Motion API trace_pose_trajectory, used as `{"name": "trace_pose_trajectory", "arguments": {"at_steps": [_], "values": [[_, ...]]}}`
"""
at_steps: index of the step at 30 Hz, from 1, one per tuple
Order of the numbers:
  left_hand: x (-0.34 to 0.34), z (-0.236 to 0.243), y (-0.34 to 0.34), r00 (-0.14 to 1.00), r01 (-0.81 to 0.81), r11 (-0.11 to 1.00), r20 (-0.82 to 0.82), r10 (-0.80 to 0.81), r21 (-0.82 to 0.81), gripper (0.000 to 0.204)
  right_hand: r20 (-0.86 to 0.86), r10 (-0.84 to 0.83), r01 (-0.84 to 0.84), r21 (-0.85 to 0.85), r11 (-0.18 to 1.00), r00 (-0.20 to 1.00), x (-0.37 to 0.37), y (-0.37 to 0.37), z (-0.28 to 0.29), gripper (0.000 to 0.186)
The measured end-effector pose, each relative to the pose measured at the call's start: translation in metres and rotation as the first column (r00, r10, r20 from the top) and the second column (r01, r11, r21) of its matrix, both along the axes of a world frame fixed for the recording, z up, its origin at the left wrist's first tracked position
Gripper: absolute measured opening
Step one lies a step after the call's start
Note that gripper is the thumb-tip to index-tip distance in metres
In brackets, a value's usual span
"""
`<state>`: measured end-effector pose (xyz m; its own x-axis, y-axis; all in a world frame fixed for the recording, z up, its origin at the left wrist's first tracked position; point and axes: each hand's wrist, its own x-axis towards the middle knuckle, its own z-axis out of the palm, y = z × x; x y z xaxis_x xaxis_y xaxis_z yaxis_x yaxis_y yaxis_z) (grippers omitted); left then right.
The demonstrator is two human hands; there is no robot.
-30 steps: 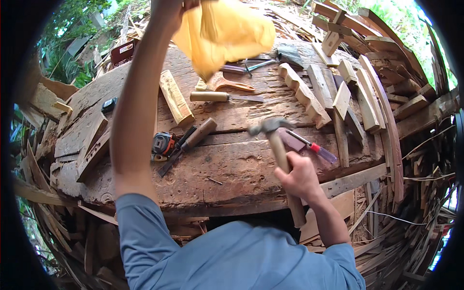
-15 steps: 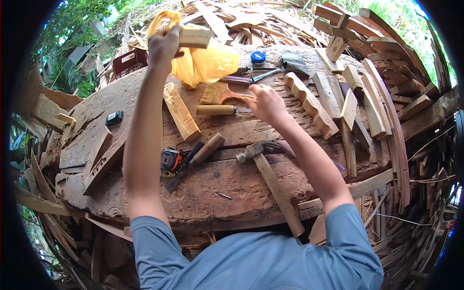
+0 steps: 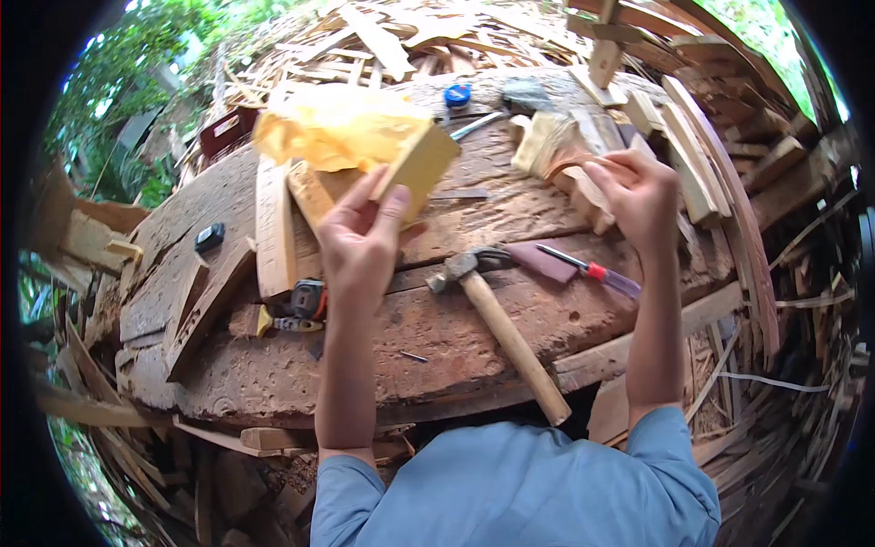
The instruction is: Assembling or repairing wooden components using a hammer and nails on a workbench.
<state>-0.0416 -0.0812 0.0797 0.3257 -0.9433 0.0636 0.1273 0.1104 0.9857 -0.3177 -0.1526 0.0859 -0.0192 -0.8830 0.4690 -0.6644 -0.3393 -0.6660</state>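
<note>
My left hand (image 3: 360, 232) is closed around a short rectangular wooden block (image 3: 433, 164), raised over the middle of the bench and tilted. In my right hand (image 3: 638, 196) is the handle of a wide paintbrush (image 3: 545, 146), its pale bristles pointing left and slightly blurred. The brush is held above a notched piece of wood at the right, apart from the block. Behind my left hand lies a crumpled yellow plastic bag (image 3: 319, 132). A claw hammer (image 3: 506, 333) rests below and between my forearms.
The worn wooden bench (image 3: 437, 383) carries a screwdriver (image 3: 606, 275), a purple sheet (image 3: 538, 262), an orange-black tape measure (image 3: 308, 299), a blue tape measure (image 3: 458, 95) and a small black device (image 3: 210, 237). Wooden pieces (image 3: 693, 164) line the right side. Scrap wood (image 3: 392, 46) heaps beyond.
My left hand has left the yellow bag and come nearer and to the right with the block. My right hand has lifted the paintbrush off the bench and moved it right.
</note>
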Motion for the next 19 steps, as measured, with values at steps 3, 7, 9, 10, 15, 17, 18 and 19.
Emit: {"name": "trace_pose_trajectory", "arguments": {"at_steps": [3, 7, 9, 10, 15, 17, 18, 19], "values": [[-0.050, -0.029, -0.023, 0.954, 0.277, 0.960, -0.129, -0.269, 0.041, 0.038, 0.265, -0.024, 0.055, -0.111, 0.992, 0.964, -0.050, 0.060, 0.010, 0.014], [-0.112, -0.039, -0.044, 0.830, 0.557, 0.815, -0.140, -0.539, 0.162, 0.032, 0.263, 0.074, -0.083, 0.021, 0.996, 0.962, -0.080, 0.105, 0.003, 0.009], [-0.148, -0.039, -0.044, 0.805, 0.589, 0.788, -0.047, -0.591, 0.181, 0.033, 0.279, -0.067, 0.067, 0.010, 0.998, 0.958, -0.107, 0.105, -0.012, 0.010], [-0.158, -0.040, -0.043, 0.799, 0.589, 0.786, 0.009, -0.601, 0.188, 0.034, 0.136, -0.173, 0.184, -0.074, 0.980, 0.976, -0.122, 0.108, -0.011, 0.011], [-0.189, -0.062, -0.044, 0.730, 0.641, 0.763, 0.242, -0.639, 0.081, 0.034, 0.154, -0.099, 0.112, -0.075, 0.991, 0.983, -0.130, 0.134, -0.019, 0.006], [-0.195, -0.063, -0.040, 0.751, 0.586, 0.808, 0.330, -0.572, 0.066, 0.033, 0.107, -0.311, 0.315, -0.027, 0.949, 0.945, -0.144, 0.126, -0.028, 0.006], [-0.195, -0.064, -0.037, 0.698, 0.560, 0.828, 0.547, -0.462, -0.015, 0.031, 0.049, -0.436, 0.438, -0.073, 0.896, 0.899, -0.152, 0.127, -0.031, 0.007], [-0.194, -0.067, -0.033, 0.616, 0.539, 0.836, 0.726, -0.306, -0.105, 0.030, 0.206, -0.388, 0.413, -0.096, 0.906, 0.898, -0.158, 0.129, -0.037, 0.008]]}}
